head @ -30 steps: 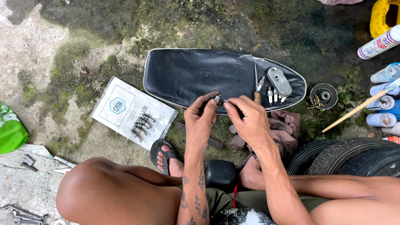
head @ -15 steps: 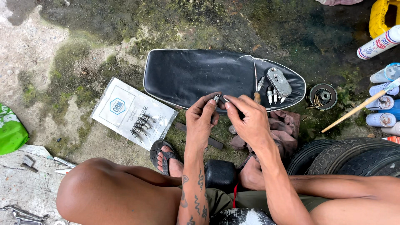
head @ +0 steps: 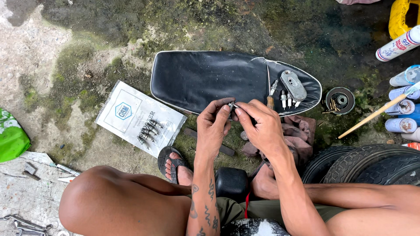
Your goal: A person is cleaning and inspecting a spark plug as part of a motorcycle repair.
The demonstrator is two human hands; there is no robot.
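My left hand and my right hand meet fingertip to fingertip over the near edge of a black motorcycle seat lying on the ground. Together they pinch one small metal part, likely a spark plug or bolt. On the seat's right end lie a grey metal cover, a few spark plugs and a thin tool with a wooden handle. I sit with my knees up, one sandalled foot below my hands.
A clear plastic bag with several small dark parts lies left of the seat. A round metal part, a wooden stick and spray cans are at right. Black tyres lie bottom right, wrenches bottom left.
Both hands stay together at the same spot; the fingers have shifted slightly on the small metal part.
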